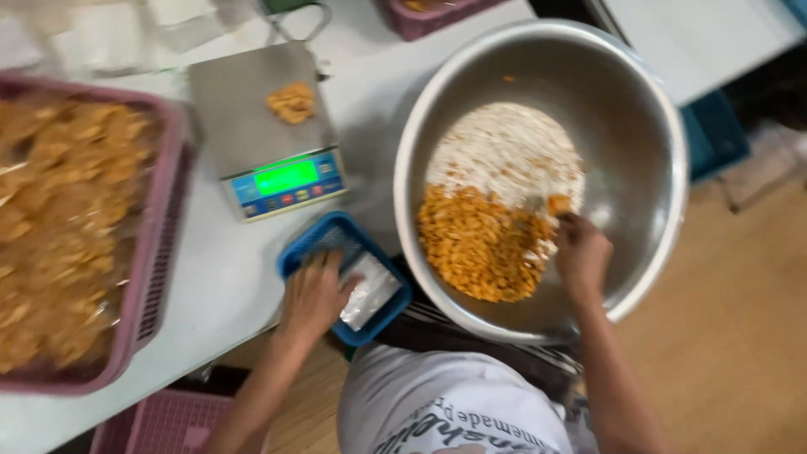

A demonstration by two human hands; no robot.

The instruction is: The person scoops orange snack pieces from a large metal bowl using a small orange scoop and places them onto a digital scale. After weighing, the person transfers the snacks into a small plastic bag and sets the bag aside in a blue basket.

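Note:
My left hand rests palm down in a small blue basket at the table's near edge, on top of a clear plastic bag of white contents. My right hand reaches into a large steel bowl, its fingers closed around orange snack pieces heaped beside white powder. A small pile of the same snack lies on the steel pan of a digital scale with a lit green display.
A big pink crate full of brown fried snacks fills the left of the white table. Another pink crate sits below the table edge. Plastic bags lie at the far left. Wooden floor at right.

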